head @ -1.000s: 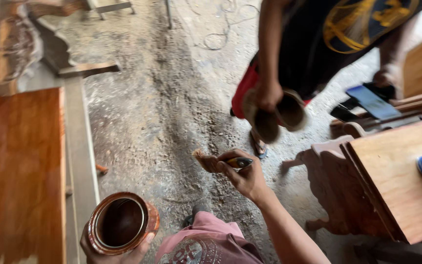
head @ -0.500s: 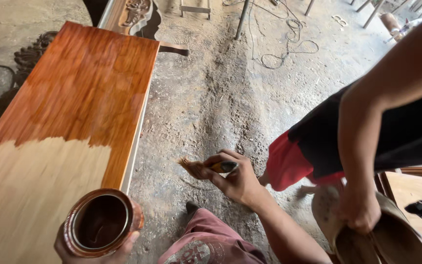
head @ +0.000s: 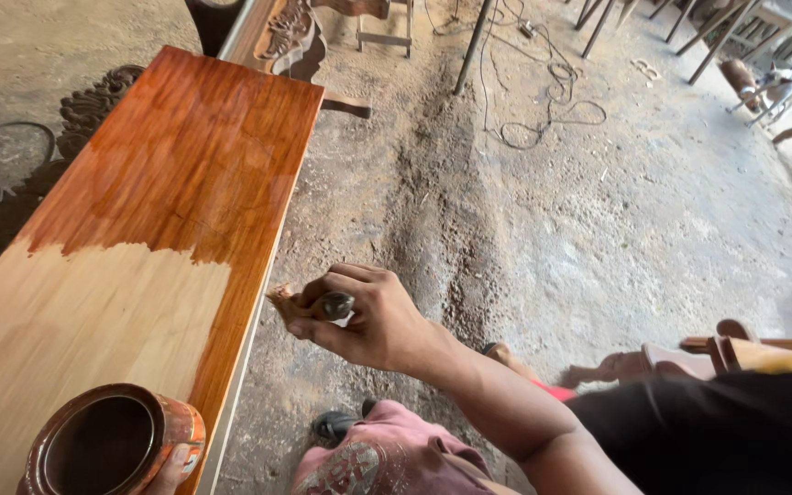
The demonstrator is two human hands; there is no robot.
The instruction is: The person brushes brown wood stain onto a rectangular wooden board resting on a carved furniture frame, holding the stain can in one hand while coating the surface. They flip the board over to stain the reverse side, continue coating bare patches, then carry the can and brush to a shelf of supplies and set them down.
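The right hand is closed around a small brush with a short dark handle and stain-soaked bristles; thumb and fingers pinch it near the ferrule, and the bristle tip points left, just beside the near edge of the long flat wooden board. The left hand shows only as fingertips at the bottom edge, wrapped under a round, stain-smeared metal tin with an open mouth, which sits low and to the left of the brush hand, over the board's bare corner.

The board runs away from both hands; its far part is glossy red-brown, the part nearest the tin pale and uncoated, with an uneven boundary between them.

By the look of it the brush is light and its bristles soft and wet, so a grip close to the bristles gives most control; its handle is likely slick. The tin probably holds liquid and carries smeared sides, so it would be slippery and best cupped from below and kept level. To the right of the brush hand lies a dusty concrete floor.
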